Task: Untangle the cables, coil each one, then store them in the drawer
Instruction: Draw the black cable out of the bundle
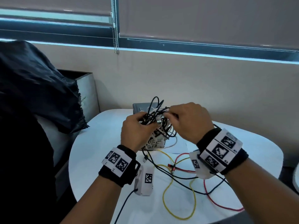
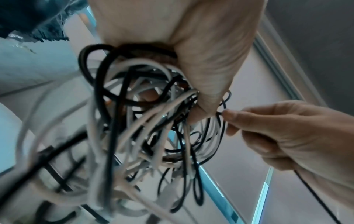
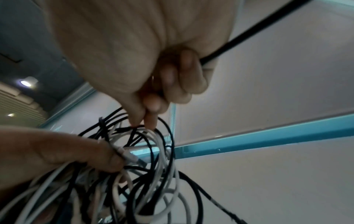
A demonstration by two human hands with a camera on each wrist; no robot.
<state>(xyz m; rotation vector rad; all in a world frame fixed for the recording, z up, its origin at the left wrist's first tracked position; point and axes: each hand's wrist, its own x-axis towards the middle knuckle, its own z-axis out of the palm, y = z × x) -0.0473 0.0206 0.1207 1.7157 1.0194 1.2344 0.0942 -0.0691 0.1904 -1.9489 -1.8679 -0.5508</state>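
The white rounded surface [image 1: 90, 143] is the landmark here, with a window and lowered blinds [image 1: 202, 18] on the wall beyond it and a black plastic bag [image 1: 32, 88] draped over a metal bin [image 1: 88, 91] off its left edge. Above the far middle of the surface hangs the tangle of black and white cables [image 1: 157, 125], its lower loops reaching down to the surface in front of a grey box [image 1: 137, 107] that stands at the far edge. The left hand [image 1: 135, 131] is raised above the surface on the left of the tangle, fingers curled round a thick bunch of black and white strands, gripping them; the left wrist view shows the strands spilling out below the palm. The right hand [image 1: 191, 120] is raised on the right of the tangle, thumb and forefinger pinching a single thin black strand [image 2: 220, 112] at the top of the bunch, the other fingers curled in. On the near part of the surface, below the hands, lie a yellow cable [image 1: 179, 201] in a long loop, a red cable [image 1: 210, 198] crossing it, and a black cable [image 1: 182, 177] running over both. A small black USB plug [image 1: 145, 158] rests on the surface just under the tangle.
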